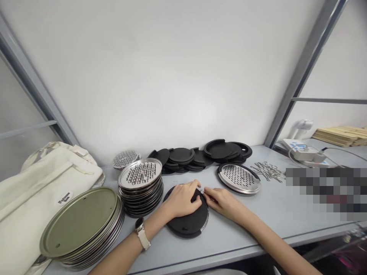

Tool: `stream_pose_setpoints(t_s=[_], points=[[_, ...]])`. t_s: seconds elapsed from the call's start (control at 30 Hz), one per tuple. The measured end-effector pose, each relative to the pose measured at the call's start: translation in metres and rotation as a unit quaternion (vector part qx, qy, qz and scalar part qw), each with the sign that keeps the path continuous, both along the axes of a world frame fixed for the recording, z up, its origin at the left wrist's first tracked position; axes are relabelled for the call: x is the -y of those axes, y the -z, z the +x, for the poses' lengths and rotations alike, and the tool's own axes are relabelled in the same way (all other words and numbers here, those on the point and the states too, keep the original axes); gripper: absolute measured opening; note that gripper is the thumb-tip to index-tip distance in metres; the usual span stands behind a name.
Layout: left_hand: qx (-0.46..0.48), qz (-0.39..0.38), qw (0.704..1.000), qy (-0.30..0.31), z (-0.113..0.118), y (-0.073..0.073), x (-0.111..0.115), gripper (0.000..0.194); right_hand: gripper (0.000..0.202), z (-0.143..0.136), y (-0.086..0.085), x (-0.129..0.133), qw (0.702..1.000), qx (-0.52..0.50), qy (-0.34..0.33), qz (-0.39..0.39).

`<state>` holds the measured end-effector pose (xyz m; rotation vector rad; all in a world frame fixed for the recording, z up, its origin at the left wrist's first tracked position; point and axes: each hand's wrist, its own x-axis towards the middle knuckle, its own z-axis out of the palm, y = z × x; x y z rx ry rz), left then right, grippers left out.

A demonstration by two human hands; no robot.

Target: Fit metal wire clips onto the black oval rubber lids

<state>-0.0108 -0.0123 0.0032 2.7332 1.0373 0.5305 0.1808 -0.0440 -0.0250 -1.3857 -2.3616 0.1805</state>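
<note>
A black round disc (pixel 186 225) with a thin silver metal edge lies flat on the grey table in front of me. My left hand (pixel 183 198) rests on top of it, fingers curled and thumb bent, gripping it near its far right rim. My right hand (pixel 220 200) is closed in a pinch at that rim, on a small metal wire clip (pixel 202 191) mostly hidden by the fingertips. To the right lies a loose pile of similar wire clips (pixel 268 170). Nearer stands a silver perforated grater disc (pixel 239 177) with black rim pieces.
Left of my hands stand a stack of grater discs (pixel 140 173) and a stack of olive-green round plates (pixel 80 221). A cream bag (pixel 34 194) sits at far left. Black round holders (pixel 180 156) line the wall. Wooden boards (pixel 341 135) and a power strip (pixel 304 152) are right.
</note>
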Motion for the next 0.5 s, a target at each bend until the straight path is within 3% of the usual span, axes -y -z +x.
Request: stream_pose_setpoints(t_s=[0.17, 0.3, 0.37, 0.47, 0.5], points=[[0.017, 0.002, 1.0, -0.004, 0.001, -0.001, -0.003, 0.023, 0.02, -0.001, -0.001, 0.001, 1.0, 0.013, 0.008, 0.013], [0.037, 0.003, 0.999, 0.039, -0.002, -0.019, 0.015, 0.014, 0.018, -0.001, 0.0, 0.001, 1.0, 0.007, 0.005, 0.007], [0.032, -0.073, 0.989, 0.124, -0.008, -0.031, 0.04, 0.016, 0.019, -0.001, 0.0, 0.0, 1.0, 0.012, 0.009, 0.012], [-0.075, -0.217, 0.927, 0.296, -0.023, -0.039, 0.093, 0.026, 0.022, -0.001, 0.001, -0.001, 0.999, 0.019, 0.012, 0.027], [-0.093, -0.232, 0.916, 0.315, -0.028, -0.037, 0.111, 0.026, 0.022, -0.001, 0.001, -0.001, 0.999, 0.018, 0.01, 0.028]])
